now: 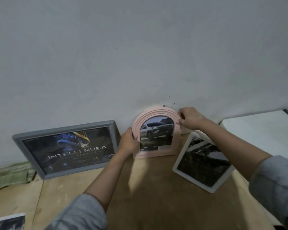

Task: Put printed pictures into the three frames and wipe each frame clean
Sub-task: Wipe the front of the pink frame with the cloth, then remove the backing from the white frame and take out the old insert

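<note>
A pink arched frame (154, 113) with a picture of a white car stands upright on the wooden table against the wall. My left hand (128, 142) grips its left edge and my right hand (190, 118) pinches its upper right rim. To the left a grey rectangular frame (114, 128) with a dark "INTELLI NUSA" picture leans on the wall. To the right a white frame (178, 168) with a dark picture stands tilted.
A folded green cloth (10, 175) lies at the far left beside the grey frame. A loose printed picture (8, 222) shows at the bottom left corner. A white surface (263, 131) adjoins the wooden table (156, 188) at the right.
</note>
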`<state>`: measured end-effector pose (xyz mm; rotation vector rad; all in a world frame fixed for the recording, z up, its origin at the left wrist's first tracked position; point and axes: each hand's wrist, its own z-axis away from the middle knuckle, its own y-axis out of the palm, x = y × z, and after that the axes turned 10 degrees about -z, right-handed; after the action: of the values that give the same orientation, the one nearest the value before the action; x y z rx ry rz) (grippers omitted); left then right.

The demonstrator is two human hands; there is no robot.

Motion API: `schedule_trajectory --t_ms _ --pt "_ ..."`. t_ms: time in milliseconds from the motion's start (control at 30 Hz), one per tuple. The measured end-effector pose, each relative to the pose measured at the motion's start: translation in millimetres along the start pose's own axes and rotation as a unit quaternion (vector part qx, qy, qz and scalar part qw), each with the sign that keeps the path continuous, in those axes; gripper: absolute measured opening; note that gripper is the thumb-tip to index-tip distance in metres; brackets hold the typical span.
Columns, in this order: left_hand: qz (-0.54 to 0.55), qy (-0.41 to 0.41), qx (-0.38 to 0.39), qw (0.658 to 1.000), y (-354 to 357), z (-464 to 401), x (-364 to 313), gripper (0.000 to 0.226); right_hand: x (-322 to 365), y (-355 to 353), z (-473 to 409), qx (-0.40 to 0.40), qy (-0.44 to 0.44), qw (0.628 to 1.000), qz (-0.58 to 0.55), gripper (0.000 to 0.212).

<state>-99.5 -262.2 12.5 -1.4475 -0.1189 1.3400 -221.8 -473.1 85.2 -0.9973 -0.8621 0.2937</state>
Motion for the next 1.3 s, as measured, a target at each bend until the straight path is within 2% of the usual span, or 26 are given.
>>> schedule_trajectory --t_ms 167,267,433,500,567,633,767,833,867,967,1000,1100,1233,1300 --pt "0.012 -0.028 -0.005 1.000 8.1 -5.3 5.2 0.024 -4.3 -0.1 -11.1 0.010 0.001 1.000 -0.008 0.018" --pt "0.041 -0.064 -0.043 0.996 12.3 -1.6 4.6 0.024 -8.1 0.6 -7.8 0.019 0.013 1.000 -0.021 0.016" --pt "0.108 -0.120 -0.081 0.984 19.3 17.4 -6.0 0.050 -20.3 -8.5 9.6 -0.016 0.016 0.999 -0.039 0.026" --pt "0.114 -0.143 -0.095 0.978 25.1 31.4 -11.4 0.059 -27.0 -17.2 27.5 -0.052 0.021 0.997 -0.053 0.035" --pt "0.121 -0.145 -0.091 0.978 31.8 44.3 -17.6 0.053 -38.2 -25.9 51.0 -0.103 0.023 0.990 -0.088 0.042" --pt "0.130 -0.116 -0.071 0.982 37.7 56.1 -28.2 0.045 -54.3 -30.5 77.1 -0.180 0.029 0.972 -0.146 0.040" --pt "0.153 -0.035 -0.016 0.988 52.9 68.8 -55.7 0.049 -86.1 -18.7 125.5 -0.350 0.080 0.897 -0.260 0.029" --pt "0.159 -0.009 0.000 0.987 56.7 70.7 -74.2 0.025 -98.5 -4.1 144.3 -0.382 0.118 0.864 -0.305 0.029" --pt "0.162 0.003 0.005 0.987 59.3 69.0 -82.7 0.018 -104.7 4.1 150.8 -0.386 0.142 0.852 -0.324 0.029" --pt "0.162 0.034 0.026 0.986 68.5 63.9 -104.9 0.038 -124.0 31.2 165.5 -0.367 0.164 0.835 -0.377 0.027" --pt "0.154 0.033 0.033 0.987 73.0 62.1 -110.8 0.040 -128.8 40.0 170.5 -0.354 0.155 0.838 -0.386 0.025" --pt "0.139 0.035 0.039 0.989 81.2 55.2 -121.5 0.021 -135.0 63.9 182.4 -0.319 0.128 0.852 -0.395 0.022" --pt "0.137 0.017 0.058 0.989 94.8 47.1 -132.5 0.047 -143.0 80.7 190.8 -0.252 0.133 0.884 -0.370 0.015" --pt "0.131 0.023 0.066 0.989 98.6 48.3 -136.8 0.040 -149.4 88.6 188.7 -0.231 0.136 0.902 -0.339 0.016"
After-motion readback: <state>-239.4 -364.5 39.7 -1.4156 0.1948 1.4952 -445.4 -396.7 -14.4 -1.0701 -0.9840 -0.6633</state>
